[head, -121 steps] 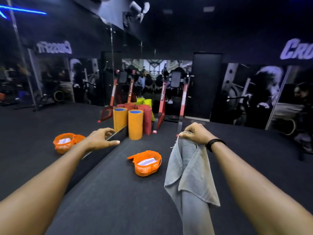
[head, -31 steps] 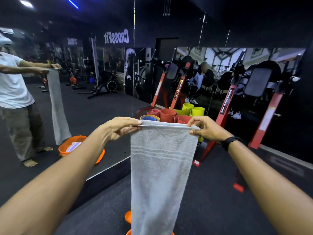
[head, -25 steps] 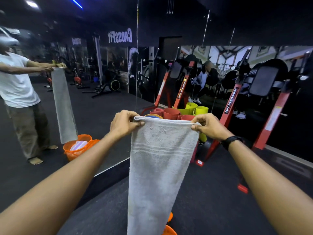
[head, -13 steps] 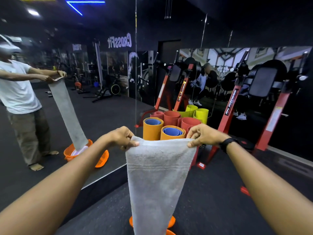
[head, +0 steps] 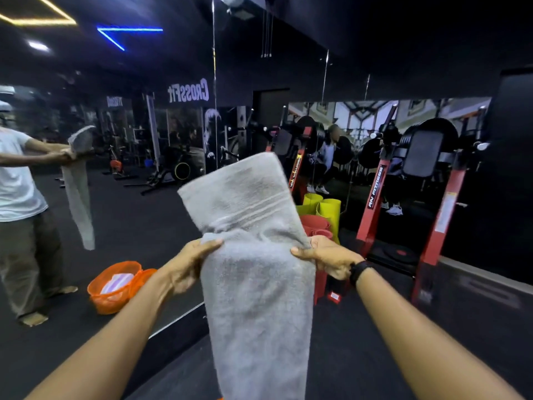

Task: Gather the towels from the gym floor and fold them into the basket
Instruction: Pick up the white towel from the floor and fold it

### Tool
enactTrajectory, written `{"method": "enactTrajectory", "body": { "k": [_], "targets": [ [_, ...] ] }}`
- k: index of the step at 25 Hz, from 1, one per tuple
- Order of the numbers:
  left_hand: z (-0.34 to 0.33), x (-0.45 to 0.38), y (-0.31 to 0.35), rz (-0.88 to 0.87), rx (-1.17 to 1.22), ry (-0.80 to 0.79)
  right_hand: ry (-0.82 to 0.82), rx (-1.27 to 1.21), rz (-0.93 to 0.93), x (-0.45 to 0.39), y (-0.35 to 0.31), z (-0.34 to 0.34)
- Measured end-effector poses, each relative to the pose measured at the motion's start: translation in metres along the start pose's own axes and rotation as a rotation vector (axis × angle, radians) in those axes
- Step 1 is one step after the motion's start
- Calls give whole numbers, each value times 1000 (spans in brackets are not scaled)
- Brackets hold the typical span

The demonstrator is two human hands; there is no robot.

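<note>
The room is dark, with black walls and a black floor [head: 360, 356]. A blue light strip [head: 127, 33] and a yellow light strip [head: 37, 20] glow on the ceiling, beside a small white lamp [head: 38, 46]. The gray towel [head: 253, 284] is lit softly and looks a bit blurry. The mirror [head: 129, 183] shows dim shapes. Straight lines bend near the edges.

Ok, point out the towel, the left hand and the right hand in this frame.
towel [head: 256, 298]: head view, middle of the hanging grey cloth.
left hand [head: 189, 262]: head view, back of the hand gripping the towel's left edge.
right hand [head: 328, 255]: head view, back of the hand gripping the right edge.
</note>
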State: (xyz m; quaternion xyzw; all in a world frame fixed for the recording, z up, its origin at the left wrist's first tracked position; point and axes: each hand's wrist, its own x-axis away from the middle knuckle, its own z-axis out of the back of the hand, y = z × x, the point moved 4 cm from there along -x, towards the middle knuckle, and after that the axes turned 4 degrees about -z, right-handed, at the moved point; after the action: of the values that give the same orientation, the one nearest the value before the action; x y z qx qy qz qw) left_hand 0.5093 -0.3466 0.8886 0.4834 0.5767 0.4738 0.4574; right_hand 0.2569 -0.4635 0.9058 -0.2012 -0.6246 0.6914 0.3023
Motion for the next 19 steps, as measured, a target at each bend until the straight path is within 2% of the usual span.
{"method": "enactTrajectory", "body": {
  "k": [2,4,6,8,10,11,13,15,16,18,19],
  "targets": [
    [0,-2,0,-18,154,158,24,-68,46,4,-8,0],
    [2,-2,-5,-78,136,331,62,-107,64,3,-8,-3],
    [6,-1,-6,-144,168,366,102,-110,56,-1,0,-3],
    [6,2,-14,-26,132,198,164,-126,43,-5,10,3],
    [-1,14,-28,240,-136,-67,207,-135,19,-8,23,14],
    [1,18,-36,330,-282,-140,218,-112,-10,-9,31,17],
    [7,17,-45,414,-412,-141,191,-12,-130,-7,46,19],
    [-2,14,-33,357,-368,-126,161,56,-233,0,43,24],
    [-7,8,-21,255,-249,-99,159,37,-220,2,30,29],
    [-14,-1,11,10,85,-13,165,-206,-27,10,-11,39],
    [-15,-4,24,-59,135,-26,124,-342,65,15,-30,42]
  ]
}}
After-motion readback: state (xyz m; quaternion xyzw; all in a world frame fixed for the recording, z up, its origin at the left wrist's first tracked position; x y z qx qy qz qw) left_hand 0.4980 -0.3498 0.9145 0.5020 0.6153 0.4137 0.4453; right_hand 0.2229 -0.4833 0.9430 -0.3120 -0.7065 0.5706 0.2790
